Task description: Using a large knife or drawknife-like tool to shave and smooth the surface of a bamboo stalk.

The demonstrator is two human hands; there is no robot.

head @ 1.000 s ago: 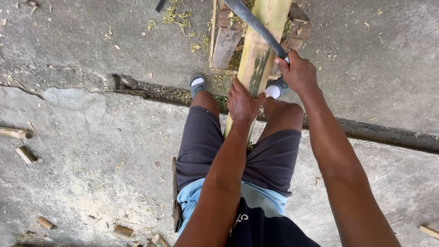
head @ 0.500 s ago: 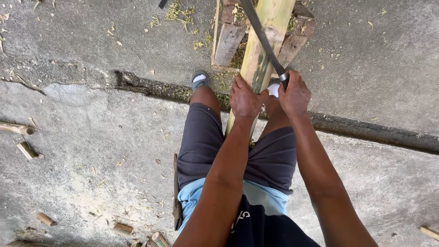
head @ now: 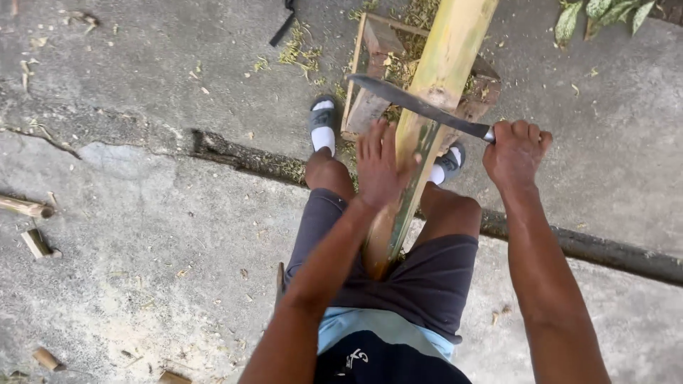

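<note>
A thick yellow-green bamboo pole (head: 448,64) runs from between my knees up over a small wooden frame (head: 370,107) on the concrete. My left hand (head: 380,167) lies flat against the pole's left side, fingers spread, steadying it. My right hand (head: 514,153) is shut on the handle of a long dark machete (head: 416,105). The blade lies across the pole, edge against its surface, tip pointing left. I sit with the pole's lower end (head: 377,259) between my thighs, and my feet in grey sandals (head: 324,117) rest beside the frame.
Cut bamboo pieces (head: 32,242) lie at the left, with smaller chips near the bottom left. A dark crack and a long rod (head: 612,256) run across the concrete. Green shavings litter the ground around the frame. Leaves (head: 597,14) show at the top right.
The machete has swung from lying along the pole to lying across it. My right hand moved out to the right. My left hand opened flat on the pole.
</note>
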